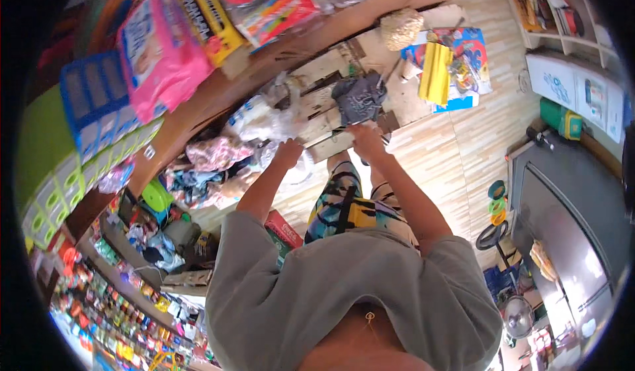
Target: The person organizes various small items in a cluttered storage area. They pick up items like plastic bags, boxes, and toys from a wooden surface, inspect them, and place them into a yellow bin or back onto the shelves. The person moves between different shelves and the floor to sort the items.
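Note:
My right hand (368,141) is at the lower edge of a dark grey crumpled cloth or bag (359,97), its fingers curled; whether it grips the cloth is hard to tell. My left hand (290,153) is curled beside a clear plastic bag (278,120), and contact with the bag cannot be made out. Both hands are above a low wooden slatted platform (325,145). Farther along it lie a yellow folded piece (435,75), a colourful printed sheet (474,48) with small items, and a tan textured bundle (401,27).
A long wooden shelf edge (198,105) runs across the upper left, with a pink package (166,68) and blue baskets (99,98) above it. Piled clothes (216,157) lie at the left. A grey refrigerator (570,212) stands at the right, near a fan (518,316).

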`<act>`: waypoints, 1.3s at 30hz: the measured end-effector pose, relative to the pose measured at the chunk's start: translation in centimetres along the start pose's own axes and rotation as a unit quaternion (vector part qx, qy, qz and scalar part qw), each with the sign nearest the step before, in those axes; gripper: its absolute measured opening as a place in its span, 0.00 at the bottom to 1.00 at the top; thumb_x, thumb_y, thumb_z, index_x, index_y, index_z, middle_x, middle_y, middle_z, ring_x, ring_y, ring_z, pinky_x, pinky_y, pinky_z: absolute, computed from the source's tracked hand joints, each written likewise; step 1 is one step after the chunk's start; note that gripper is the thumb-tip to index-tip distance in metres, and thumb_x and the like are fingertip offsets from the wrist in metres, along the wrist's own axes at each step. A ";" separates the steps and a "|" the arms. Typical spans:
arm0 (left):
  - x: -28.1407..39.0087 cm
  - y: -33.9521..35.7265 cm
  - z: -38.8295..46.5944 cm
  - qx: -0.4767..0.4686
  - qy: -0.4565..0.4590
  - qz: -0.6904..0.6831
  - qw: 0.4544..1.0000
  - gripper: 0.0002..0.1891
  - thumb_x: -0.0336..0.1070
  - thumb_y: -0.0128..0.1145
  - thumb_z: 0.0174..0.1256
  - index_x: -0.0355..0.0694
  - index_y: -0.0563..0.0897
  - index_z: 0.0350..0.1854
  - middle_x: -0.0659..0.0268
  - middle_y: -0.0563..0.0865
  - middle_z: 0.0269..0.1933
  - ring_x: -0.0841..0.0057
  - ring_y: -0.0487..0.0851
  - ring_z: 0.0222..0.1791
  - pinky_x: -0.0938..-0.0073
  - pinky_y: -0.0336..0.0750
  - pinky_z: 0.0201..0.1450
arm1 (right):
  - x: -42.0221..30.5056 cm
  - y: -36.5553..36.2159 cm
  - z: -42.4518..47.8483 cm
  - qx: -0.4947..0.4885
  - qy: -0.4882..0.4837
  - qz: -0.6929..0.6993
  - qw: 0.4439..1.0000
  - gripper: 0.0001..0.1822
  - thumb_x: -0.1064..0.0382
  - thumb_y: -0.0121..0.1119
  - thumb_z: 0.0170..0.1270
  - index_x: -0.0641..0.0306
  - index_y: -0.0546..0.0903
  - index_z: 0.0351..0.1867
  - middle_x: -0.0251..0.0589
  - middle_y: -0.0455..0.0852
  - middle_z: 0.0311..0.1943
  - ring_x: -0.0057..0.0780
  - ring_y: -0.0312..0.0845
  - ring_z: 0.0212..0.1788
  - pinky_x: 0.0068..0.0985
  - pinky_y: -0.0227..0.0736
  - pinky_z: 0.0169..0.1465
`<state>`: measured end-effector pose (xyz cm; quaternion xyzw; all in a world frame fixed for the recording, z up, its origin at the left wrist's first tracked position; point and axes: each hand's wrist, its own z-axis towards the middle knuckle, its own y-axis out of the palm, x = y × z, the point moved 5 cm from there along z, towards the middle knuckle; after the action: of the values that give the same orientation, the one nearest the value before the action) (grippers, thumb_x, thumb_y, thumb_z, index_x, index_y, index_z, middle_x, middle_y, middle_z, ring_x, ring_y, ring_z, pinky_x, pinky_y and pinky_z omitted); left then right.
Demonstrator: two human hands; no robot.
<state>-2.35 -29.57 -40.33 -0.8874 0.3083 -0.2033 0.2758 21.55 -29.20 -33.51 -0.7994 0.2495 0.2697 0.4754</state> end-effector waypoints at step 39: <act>17.7 -20.5 27.2 0.365 0.079 -0.116 0.920 0.35 0.28 0.59 0.42 0.38 0.64 0.59 0.46 0.62 0.61 0.49 0.60 0.62 0.50 0.59 0.59 | 44.5 -6.5 -7.1 0.638 0.453 0.383 0.491 0.50 0.48 0.76 0.33 0.73 0.64 0.57 0.54 0.70 0.49 0.45 0.64 0.54 0.35 0.61 0.57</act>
<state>33.91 -17.83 -45.16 -0.7358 0.1286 -0.4019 0.5297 59.62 -39.15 -56.34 -0.1161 0.8163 -0.2070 0.5267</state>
